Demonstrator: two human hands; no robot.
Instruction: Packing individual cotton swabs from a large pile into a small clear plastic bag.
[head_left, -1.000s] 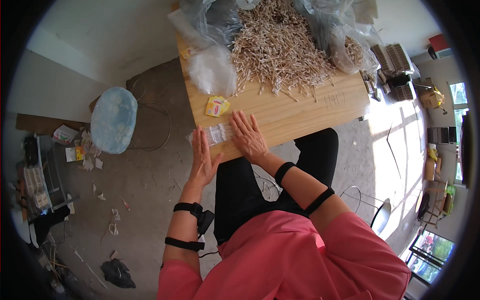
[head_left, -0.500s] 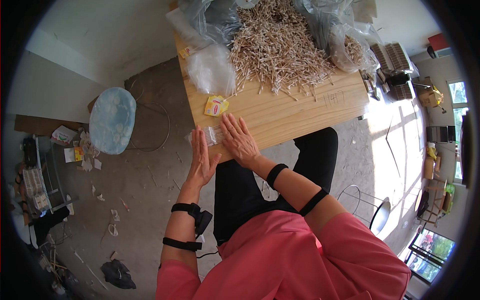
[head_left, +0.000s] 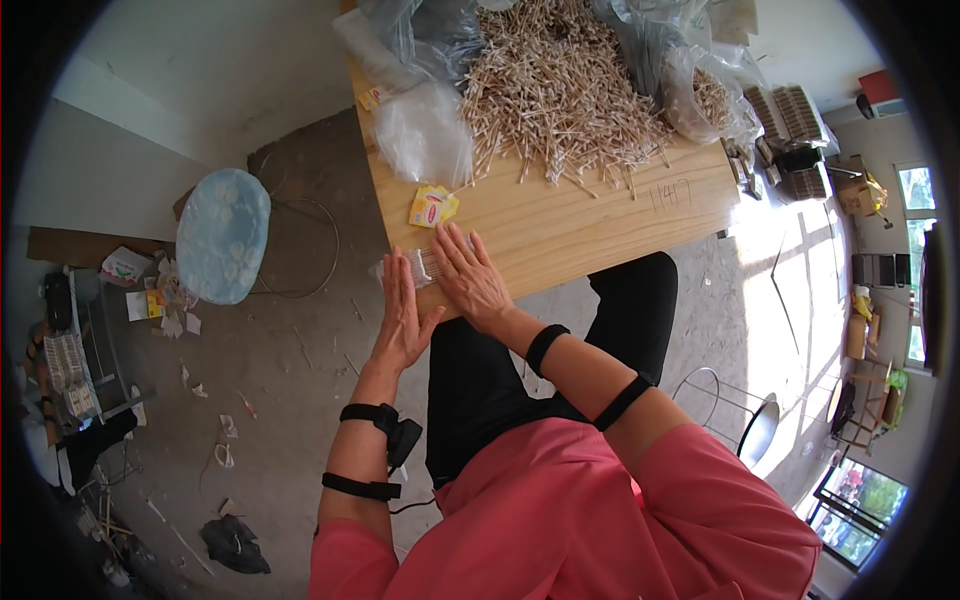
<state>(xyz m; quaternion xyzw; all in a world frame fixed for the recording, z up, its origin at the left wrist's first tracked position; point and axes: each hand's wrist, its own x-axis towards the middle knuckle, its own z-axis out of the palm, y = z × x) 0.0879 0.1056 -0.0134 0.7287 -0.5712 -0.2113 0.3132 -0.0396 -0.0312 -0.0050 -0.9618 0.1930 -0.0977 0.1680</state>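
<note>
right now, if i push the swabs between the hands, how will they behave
Probably light: the swabs are thin sticks. They may shift out of line, lying side by side between the left hand and right hand. Perhaps slippery too, if the clear film past the left hand wraps them.

Worn on the head, the left fisheye camera looks steeply down over the wearer's coral-pink cloth shirt (head_left: 570,510) and forward onto a rectangular pale wooden tabletop (head_left: 590,230). The bare left hand (head_left: 402,320) and bare right hand (head_left: 475,285) lie near, about mid-view. Grey concrete floor (head_left: 270,420) spreads toward the dark curved rim; the far left seems too dim to read surely.
</note>
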